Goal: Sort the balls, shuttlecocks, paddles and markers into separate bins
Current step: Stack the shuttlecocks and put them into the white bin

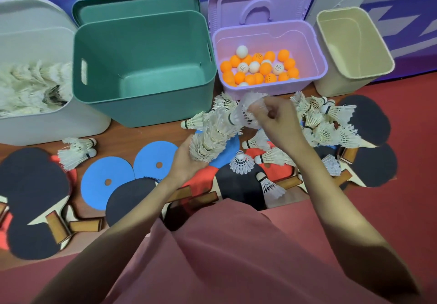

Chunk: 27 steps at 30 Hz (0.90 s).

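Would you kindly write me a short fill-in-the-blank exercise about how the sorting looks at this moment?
1. The orange and white balls lie in the ____ bin.
2. The green bin holds ____.
3. The left hand holds a stack of ____.
4. The blue discs lie on the table in front of the ____ bin.

Missing words: purple; nothing; shuttlecocks; green
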Each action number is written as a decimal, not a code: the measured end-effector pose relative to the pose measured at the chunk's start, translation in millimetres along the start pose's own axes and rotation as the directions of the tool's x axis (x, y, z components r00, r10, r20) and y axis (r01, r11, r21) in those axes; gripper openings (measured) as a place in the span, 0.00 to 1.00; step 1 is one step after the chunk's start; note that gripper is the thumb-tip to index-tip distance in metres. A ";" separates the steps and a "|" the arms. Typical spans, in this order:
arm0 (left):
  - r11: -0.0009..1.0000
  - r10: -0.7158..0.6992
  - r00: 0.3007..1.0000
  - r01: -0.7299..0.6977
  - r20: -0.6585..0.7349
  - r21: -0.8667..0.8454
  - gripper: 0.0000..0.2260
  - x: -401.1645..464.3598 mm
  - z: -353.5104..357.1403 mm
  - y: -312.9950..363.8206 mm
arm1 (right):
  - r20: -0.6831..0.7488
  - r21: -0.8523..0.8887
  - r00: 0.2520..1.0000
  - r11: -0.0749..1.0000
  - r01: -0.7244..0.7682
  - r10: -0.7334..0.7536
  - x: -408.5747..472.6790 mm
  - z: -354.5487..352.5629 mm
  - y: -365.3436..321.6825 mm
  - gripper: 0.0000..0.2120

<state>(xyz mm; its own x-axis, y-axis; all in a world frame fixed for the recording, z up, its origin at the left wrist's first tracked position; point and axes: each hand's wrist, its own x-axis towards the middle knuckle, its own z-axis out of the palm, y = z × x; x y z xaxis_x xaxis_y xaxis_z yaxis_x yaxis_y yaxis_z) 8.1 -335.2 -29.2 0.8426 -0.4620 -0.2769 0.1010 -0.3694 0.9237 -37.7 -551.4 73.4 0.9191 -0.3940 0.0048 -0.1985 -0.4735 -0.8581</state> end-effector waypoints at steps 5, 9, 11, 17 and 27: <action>1.000 0.027 1.000 -0.027 0.005 0.001 0.22 3.9 3.8 3.4 | 0.079 -0.114 0.997 0.993 -0.003 0.012 1.7 20.4 0.8 0.08; 1.000 0.018 1.000 -0.018 -0.004 0.007 0.22 5.7 1.6 -0.4 | 0.053 -0.113 0.998 0.993 -0.040 0.046 2.1 26.0 -0.9 0.15; 1.000 -0.003 1.000 0.003 0.002 -0.029 0.24 5.4 -0.2 -3.5 | 0.029 -0.051 0.998 0.997 -0.055 0.056 3.2 26.3 -3.3 0.14; 0.995 0.003 0.998 -0.008 -0.058 -0.096 0.24 4.2 -2.1 -5.4 | -0.020 0.237 0.999 0.971 -0.041 0.047 0.0 20.8 -16.6 0.09; 0.994 -0.041 0.997 0.033 -0.071 -0.101 0.29 -5.4 -17.4 -15.9 | 0.402 -0.612 0.841 0.790 -0.047 0.361 -28.9 43.0 82.7 0.16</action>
<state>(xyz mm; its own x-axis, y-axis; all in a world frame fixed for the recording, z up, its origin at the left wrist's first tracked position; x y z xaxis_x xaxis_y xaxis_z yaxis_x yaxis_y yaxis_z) 11.1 -312.8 -37.8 0.8730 -0.3886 -0.2948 0.1822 -0.3009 0.9361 -66.1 -545.4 -19.9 0.8384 -0.1861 -0.5123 -0.4083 -0.8372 -0.3639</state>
